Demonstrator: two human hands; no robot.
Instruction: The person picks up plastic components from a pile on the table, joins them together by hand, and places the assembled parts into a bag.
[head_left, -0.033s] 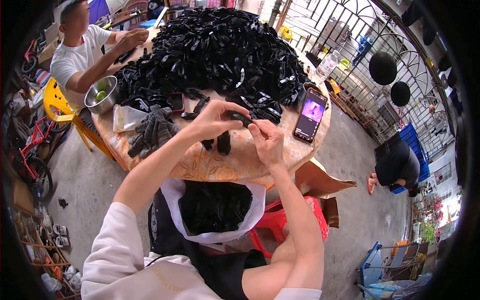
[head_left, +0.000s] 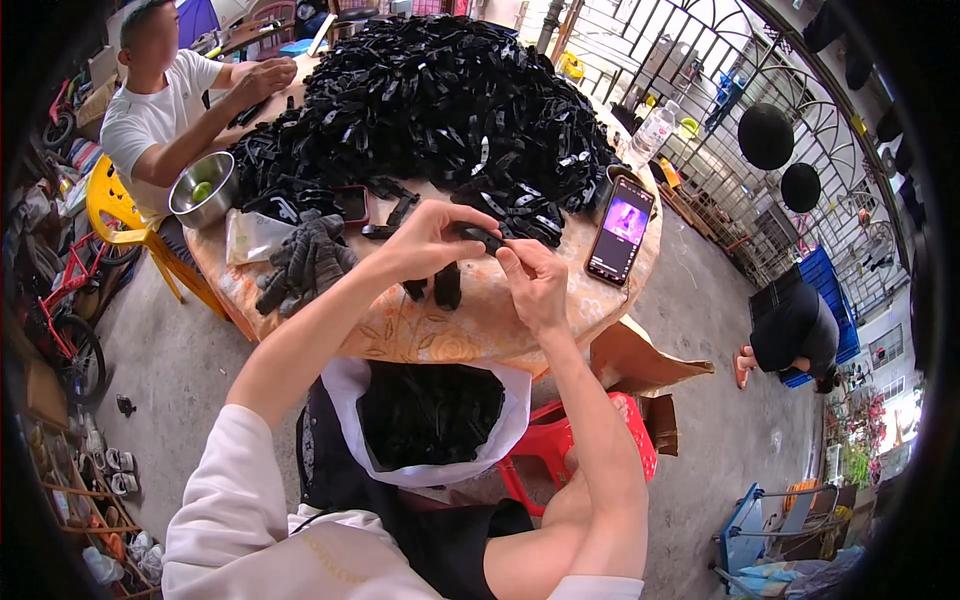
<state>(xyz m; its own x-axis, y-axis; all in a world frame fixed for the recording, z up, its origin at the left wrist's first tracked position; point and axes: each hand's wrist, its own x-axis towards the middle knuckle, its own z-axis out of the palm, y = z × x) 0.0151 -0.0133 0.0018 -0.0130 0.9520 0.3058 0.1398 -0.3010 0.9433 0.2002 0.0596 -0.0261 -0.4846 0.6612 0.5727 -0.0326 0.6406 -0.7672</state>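
Note:
Over the table's near edge, both my hands pinch one small black plastic piece. My left hand grips its left end between thumb and fingers. At its right end, my right hand closes thumb against forefinger. The piece is partly covered by fingers, so its exact kind is unclear. Just beyond rises a big heap of similar black pieces. A few loose black pieces lie under my hands on the patterned tablecloth. Below the edge, a white sack holds more black pieces.
Left of my hands are grey gloves, a clear plastic bag and a metal bowl. A lit phone leans at the right. Another person sits at the far left. A red stool and cardboard stand below.

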